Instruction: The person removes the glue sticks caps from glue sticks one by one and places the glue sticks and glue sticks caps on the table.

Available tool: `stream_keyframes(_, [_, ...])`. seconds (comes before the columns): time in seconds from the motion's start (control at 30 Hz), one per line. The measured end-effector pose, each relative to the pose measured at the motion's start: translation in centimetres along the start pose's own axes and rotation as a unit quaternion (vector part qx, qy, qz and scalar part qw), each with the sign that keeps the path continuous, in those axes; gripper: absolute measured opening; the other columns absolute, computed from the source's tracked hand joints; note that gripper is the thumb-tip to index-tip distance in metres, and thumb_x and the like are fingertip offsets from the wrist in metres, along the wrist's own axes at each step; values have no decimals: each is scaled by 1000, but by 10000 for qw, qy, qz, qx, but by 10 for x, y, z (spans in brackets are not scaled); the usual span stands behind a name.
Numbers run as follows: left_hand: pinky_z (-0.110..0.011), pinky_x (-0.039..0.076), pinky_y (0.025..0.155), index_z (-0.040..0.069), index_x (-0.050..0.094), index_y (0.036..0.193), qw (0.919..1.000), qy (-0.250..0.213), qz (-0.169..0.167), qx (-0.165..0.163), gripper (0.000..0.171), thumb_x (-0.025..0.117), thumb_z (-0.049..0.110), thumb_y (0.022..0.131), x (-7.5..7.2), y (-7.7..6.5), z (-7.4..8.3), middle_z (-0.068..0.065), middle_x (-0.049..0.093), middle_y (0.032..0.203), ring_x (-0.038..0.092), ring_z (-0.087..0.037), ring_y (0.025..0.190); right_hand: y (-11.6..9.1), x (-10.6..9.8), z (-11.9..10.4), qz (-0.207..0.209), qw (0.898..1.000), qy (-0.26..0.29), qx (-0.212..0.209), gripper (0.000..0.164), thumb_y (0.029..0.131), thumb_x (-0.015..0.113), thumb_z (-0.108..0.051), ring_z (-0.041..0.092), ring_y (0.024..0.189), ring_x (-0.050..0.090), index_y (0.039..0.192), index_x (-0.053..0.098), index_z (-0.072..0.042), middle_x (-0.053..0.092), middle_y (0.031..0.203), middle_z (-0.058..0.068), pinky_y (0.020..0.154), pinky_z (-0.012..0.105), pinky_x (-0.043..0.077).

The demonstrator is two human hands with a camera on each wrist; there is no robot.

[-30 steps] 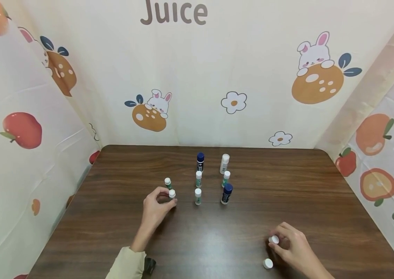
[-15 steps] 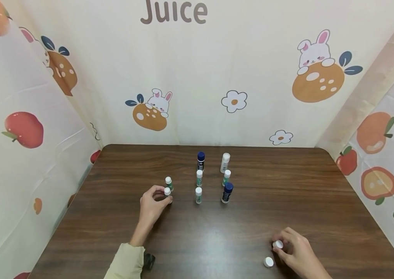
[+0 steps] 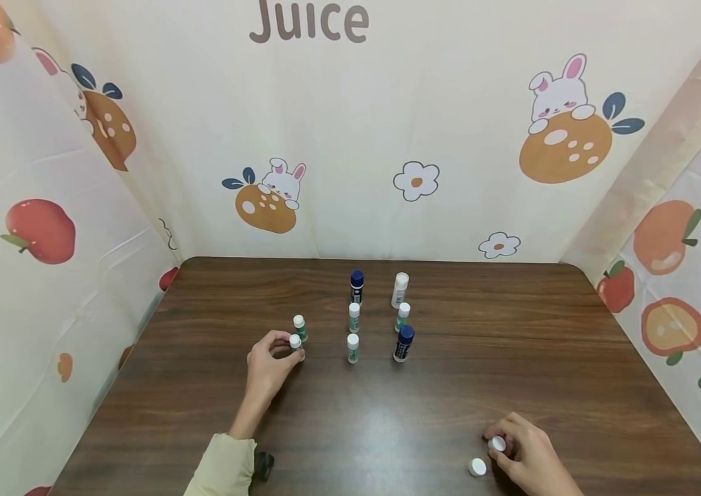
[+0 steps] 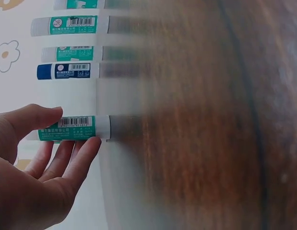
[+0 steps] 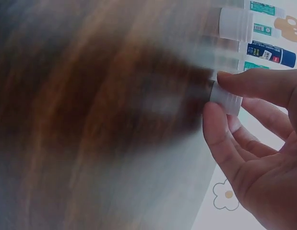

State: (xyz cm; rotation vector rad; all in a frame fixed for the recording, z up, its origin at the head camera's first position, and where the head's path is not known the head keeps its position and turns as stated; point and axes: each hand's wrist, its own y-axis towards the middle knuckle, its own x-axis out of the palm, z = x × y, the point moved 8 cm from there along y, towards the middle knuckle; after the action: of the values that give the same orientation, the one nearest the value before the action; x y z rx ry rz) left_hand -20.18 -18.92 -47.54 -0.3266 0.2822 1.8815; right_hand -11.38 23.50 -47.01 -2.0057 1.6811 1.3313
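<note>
My left hand [image 3: 268, 368] pinches a small green-labelled glue stick, whose white cap [image 3: 295, 342] shows between thumb and fingers. In the left wrist view, this upright glue stick [image 4: 76, 128] has its base at or very near the table surface. Just behind it is another green glue stick [image 3: 300, 329]. My right hand [image 3: 529, 451], at the table's lower right, holds a white cap [image 3: 497, 443] by thumb and fingertips. Close to the table, that same cap [image 5: 226, 98] appears in the right wrist view. A second white cap [image 3: 477, 468] lies just left of this hand.
Several glue sticks stand in two columns mid-table: green ones [image 3: 353, 349], dark blue ones [image 3: 404, 344] and a white one [image 3: 399, 291]. A printed curtain [image 3: 350, 138] hangs behind the brown table [image 3: 499, 331]. A dark object [image 3: 264, 466] is beside the left sleeve.
My left hand has shifted slightly left with the glue stick, then slowed. My right hand has moved a little toward the front right with its cap, nearer the loose cap's level.
</note>
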Motion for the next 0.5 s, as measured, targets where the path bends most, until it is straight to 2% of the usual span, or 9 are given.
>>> stream_keyframes(0.13, [-39, 48, 86, 4, 62, 96, 10000, -42, -3, -5, 32, 79, 1, 69, -1, -2, 2, -10, 67, 96, 64, -24, 93, 0, -1, -1, -87, 9999, -114, 19, 43, 54, 82, 7, -2, 64, 43, 82, 65, -21, 54, 81, -15, 51, 19, 37])
stream_keyframes(0.3, [-40, 52, 84, 6, 60, 104, 10000, -11, -24, 34, 39, 78, 0, 70, -4, -6, 7, -10, 63, 105, 60, -25, 102, 3, -3, 0, -233, 9989, -223, 328, 42, 58, 84, 1, -1, 70, 47, 86, 67, -24, 56, 85, -14, 56, 22, 42])
stream_keyframes(0.5, [-44, 47, 92, 7, 58, 111, 9999, -4, -14, 154, 46, 78, 1, 70, -7, -11, 18, -10, 60, 113, 56, -28, 110, 5, -10, -6, 25, 9988, -313, 384, 40, 59, 84, 1, 1, 69, 48, 86, 68, -24, 56, 83, -16, 56, 23, 41])
